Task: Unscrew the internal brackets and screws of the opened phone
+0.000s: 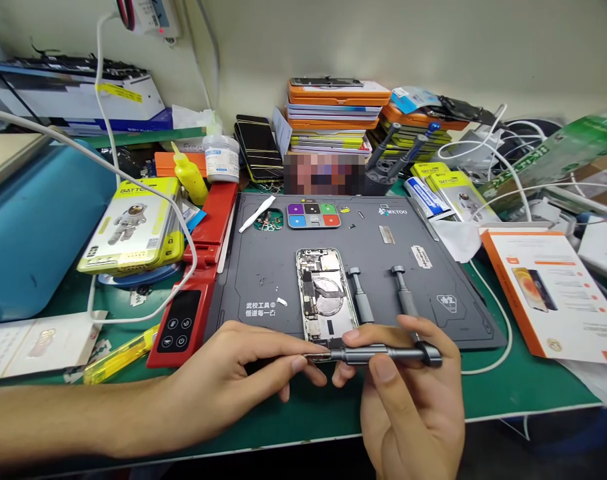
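An opened phone (326, 293) with bare inner parts lies on the dark work mat (263, 267). At its near end my left hand (248, 367) is closed, thumb and index finger pinched together; what sits between them is too small and covered to name. My right hand (413, 393) grips a grey screwdriver (383, 353), held level with its tip pointing left at my left fingertips. The screwdriver crosses the phone's near end and hides part of it. Two more grey screwdrivers, one nearer the phone (361, 300) and one farther right (402, 290), lie on the mat.
A multicoloured screw tray (313, 215), a white plastic pry tool (257, 214) and small loose parts rest at the mat's far side. Left stand a red device (178, 327), battery boxes (133, 223) and a looping white cable (148, 183). An orange-white box (553, 297) is at right.
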A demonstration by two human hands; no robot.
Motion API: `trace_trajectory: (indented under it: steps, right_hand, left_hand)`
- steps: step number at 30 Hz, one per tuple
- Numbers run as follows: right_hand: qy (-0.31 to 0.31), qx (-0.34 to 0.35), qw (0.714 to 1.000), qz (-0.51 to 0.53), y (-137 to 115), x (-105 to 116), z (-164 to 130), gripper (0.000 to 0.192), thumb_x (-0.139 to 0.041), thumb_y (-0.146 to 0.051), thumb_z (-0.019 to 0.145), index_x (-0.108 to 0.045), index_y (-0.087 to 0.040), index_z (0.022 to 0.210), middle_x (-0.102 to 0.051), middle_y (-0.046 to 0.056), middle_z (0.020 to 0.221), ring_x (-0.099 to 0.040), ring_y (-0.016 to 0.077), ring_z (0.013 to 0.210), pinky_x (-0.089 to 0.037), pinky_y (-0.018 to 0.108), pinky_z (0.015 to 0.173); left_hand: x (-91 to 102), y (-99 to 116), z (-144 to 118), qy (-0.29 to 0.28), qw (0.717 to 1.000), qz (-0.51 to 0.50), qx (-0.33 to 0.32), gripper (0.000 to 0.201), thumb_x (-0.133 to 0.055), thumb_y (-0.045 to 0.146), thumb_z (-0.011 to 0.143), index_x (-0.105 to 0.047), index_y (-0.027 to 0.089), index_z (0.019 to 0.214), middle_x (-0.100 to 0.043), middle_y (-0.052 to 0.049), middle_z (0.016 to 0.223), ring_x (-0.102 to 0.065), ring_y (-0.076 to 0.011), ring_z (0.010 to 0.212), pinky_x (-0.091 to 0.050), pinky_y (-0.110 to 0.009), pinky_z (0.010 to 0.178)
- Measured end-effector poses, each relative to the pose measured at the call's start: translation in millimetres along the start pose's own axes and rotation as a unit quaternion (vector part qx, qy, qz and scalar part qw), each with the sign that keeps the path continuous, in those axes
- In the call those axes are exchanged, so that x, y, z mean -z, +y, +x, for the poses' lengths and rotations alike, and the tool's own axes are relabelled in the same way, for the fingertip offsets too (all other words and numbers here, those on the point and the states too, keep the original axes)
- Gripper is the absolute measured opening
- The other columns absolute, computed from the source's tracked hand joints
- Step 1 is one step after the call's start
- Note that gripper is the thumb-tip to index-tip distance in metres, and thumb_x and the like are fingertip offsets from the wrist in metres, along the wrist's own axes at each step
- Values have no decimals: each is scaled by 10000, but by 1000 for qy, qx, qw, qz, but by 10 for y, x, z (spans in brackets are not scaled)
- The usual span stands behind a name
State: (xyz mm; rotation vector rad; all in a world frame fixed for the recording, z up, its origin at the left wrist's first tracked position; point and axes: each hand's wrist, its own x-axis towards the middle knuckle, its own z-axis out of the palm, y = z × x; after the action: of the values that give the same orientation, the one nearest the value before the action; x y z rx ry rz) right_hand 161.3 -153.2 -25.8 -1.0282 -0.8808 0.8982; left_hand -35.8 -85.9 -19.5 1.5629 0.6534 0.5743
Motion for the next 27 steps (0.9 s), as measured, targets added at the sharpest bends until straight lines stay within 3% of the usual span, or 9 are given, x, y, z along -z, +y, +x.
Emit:
trace_trajectory:
  steps: [27]
  right_hand:
    - [-7, 19, 1000, -21, 1, -19, -1, 290, -607, -192, 1072, -561, -326, 1325, -812, 1, 994, -763, 139, 662, -691, 286, 656]
  left_hand:
    - [12, 59, 9, -4, 1000, 11, 5, 287, -583, 278, 1133, -802, 288, 1317, -849, 1, 1095, -726, -94, 745, -608, -164, 780]
